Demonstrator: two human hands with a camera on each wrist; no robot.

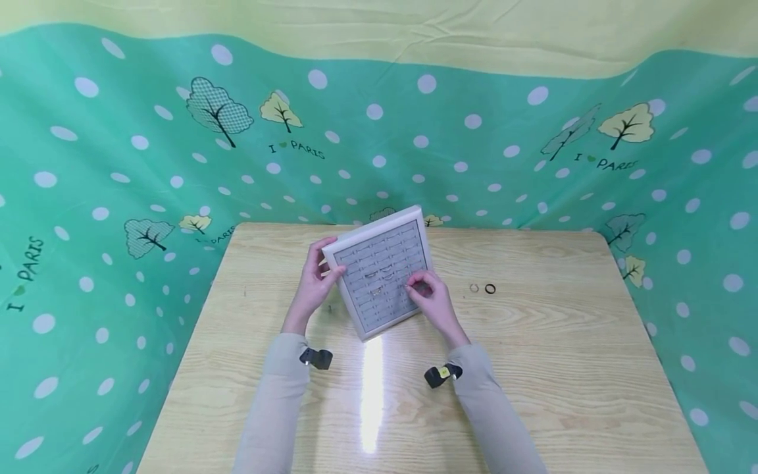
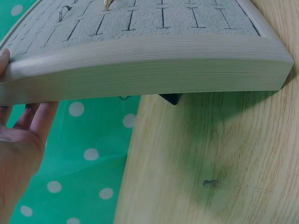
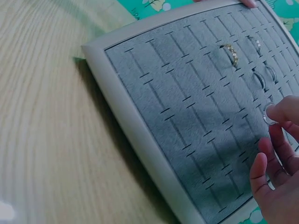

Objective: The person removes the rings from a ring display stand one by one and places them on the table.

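A framed ring display tray [image 1: 379,309] with grey slotted padding is tilted up off the table. My left hand [image 1: 316,280] grips its upper left corner, thumb on the front and fingers behind. Between thumb and forefinger, my right hand [image 1: 435,303] pinches a silver ring [image 3: 268,115] against the padding. Near it, a gold ring [image 3: 231,55] and several silver rings, among them one silver band [image 3: 259,80], sit in the slots. Part of the pinched ring is hidden by the fingertips.
On the wooden table [image 1: 562,342], right of the tray, lie a black ring [image 1: 490,288] and a thin, light-coloured ring [image 1: 474,288]. A green patterned cloth [image 1: 379,131] hangs behind the table and along its sides.
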